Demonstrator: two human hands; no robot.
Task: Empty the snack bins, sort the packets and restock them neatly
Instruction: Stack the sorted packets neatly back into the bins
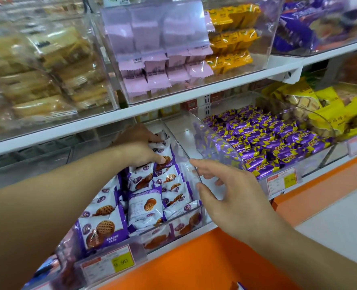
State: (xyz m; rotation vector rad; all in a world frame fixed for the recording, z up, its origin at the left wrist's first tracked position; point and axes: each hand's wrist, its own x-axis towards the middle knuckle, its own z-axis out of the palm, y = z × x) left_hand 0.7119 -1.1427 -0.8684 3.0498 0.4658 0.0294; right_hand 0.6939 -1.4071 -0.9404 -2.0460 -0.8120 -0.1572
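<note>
A clear acrylic bin (173, 221) on the lower shelf holds several white-and-purple waffle biscuit packets (144, 204) in rows. My left hand (141, 146) reaches deep into the back of this bin and grips a biscuit packet (163, 155) there, thumb on its face. My right hand (230, 192) is at the bin's right side, fingers and thumb around the edge of the raised clear curved lid (215, 147). The neighbouring bin on the right is full of small purple-and-yellow candy packets (267, 141).
The upper shelf carries clear bins of pink packets (152, 74), yellow packets (232, 38) and bread-like snacks (37, 80). Yellow bags (328, 109) fill the far-right lower bin. Price tags (110, 263) hang on the bin fronts. An orange ledge (204, 258) runs below the shelf.
</note>
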